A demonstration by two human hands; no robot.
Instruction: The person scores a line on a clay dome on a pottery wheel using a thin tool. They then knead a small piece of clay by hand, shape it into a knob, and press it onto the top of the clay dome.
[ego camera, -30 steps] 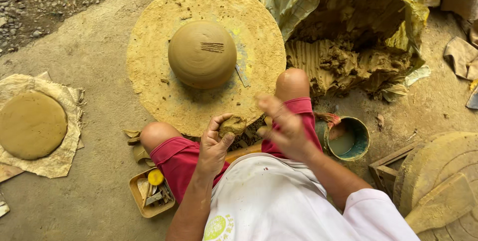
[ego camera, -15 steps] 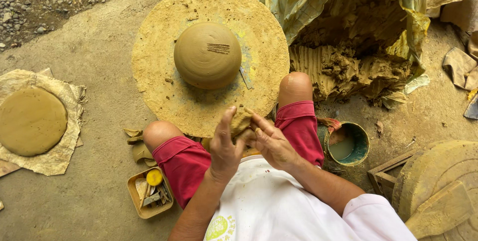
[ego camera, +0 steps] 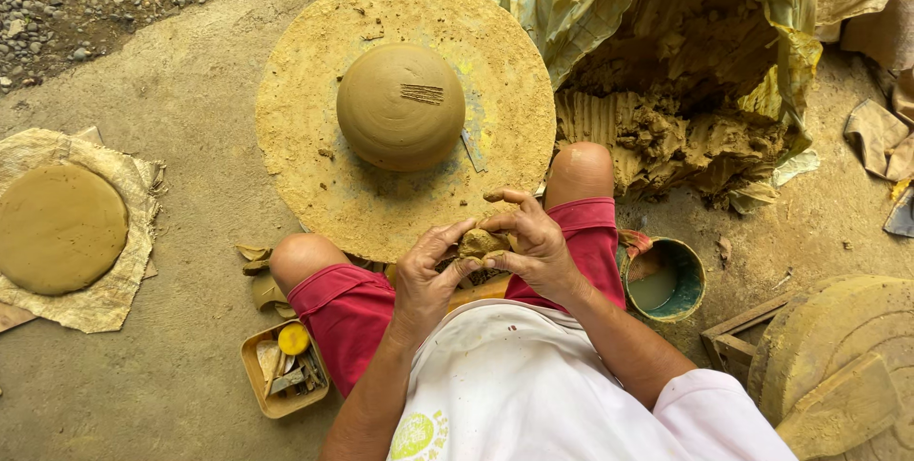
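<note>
We see only a little of the clay lump (ego camera: 481, 242), since the fingers of our left hand (ego camera: 428, 275) and right hand (ego camera: 533, 244) wrap most of it. The small tools in the tray (ego camera: 255, 380) are too tiny to tell apart. The frame's right edge cuts off the clay-coated wheel (ego camera: 843, 347), and our shirt hides our lap.

Ochre clay bowl (ego camera: 401, 106) with a ridged stamp — red shorts (ego camera: 347, 304), teal bucket (ego camera: 665, 278), yellow lid (ego camera: 293, 338).
</note>
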